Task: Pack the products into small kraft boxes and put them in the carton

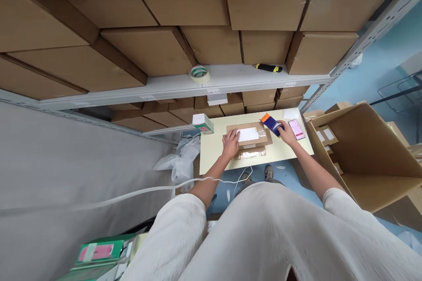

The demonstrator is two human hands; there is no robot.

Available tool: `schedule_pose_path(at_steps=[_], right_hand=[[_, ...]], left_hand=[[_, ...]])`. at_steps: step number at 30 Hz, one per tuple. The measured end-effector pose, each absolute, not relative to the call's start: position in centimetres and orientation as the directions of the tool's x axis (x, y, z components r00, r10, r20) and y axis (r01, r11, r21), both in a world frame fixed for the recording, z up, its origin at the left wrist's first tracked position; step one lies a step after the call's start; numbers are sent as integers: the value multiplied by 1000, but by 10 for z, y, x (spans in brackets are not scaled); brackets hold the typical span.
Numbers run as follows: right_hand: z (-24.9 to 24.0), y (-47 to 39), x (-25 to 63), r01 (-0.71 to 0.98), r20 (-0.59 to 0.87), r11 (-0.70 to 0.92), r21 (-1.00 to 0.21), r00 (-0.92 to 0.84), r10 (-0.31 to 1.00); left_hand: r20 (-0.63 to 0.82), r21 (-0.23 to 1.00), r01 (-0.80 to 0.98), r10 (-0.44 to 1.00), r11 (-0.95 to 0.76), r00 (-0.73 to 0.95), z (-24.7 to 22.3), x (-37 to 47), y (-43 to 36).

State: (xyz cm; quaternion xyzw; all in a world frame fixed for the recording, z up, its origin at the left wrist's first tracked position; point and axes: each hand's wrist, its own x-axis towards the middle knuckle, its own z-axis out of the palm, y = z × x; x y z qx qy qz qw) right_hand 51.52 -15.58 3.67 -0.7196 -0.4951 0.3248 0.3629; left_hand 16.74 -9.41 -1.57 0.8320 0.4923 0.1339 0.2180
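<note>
White shirt (263, 228) nearest; left hand (231, 141) touches parcel (247, 135); open carton (379, 140) holds packages (326, 135).

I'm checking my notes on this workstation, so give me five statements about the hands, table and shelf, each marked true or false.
1. The left hand rests on a flat brown cardboard box with a white label. True.
2. The right hand holds a black-and-yellow utility knife. False: it holds a flat blue-and-orange packet; the knife lies on the shelf.
3. A roll of pale tape lies on the grey metal shelf. True.
4. The phone with a lit pink screen lies beneath the left hand. False: it is on the pale yellow table, beside the right hand.
5. A green-and-white carton stands at the table's far left corner. True.
</note>
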Motion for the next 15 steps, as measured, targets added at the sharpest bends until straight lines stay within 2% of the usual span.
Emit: schedule_pose_path(at_steps=[2, 4, 9, 15], right_hand=[[55, -136, 508, 423, -39, -138, -895, 234, 971], [70, -118, 496, 375, -32, -86, -923, 147, 989], [84, -91, 457, 310, -121, -98, -946, -58, 991], [82, -77, 439, 449, -217, -119, -886, -175, 960]], left_hand=[[31, 528, 739, 880, -418, 475, -18, 165, -91], [54, 565, 713, 881, -414, 469, -21, 161, -87], [101, 645, 647, 885, -406, 455, -25, 151, -78], [127, 669, 616, 881, -415, 455, -26, 145, -78]])
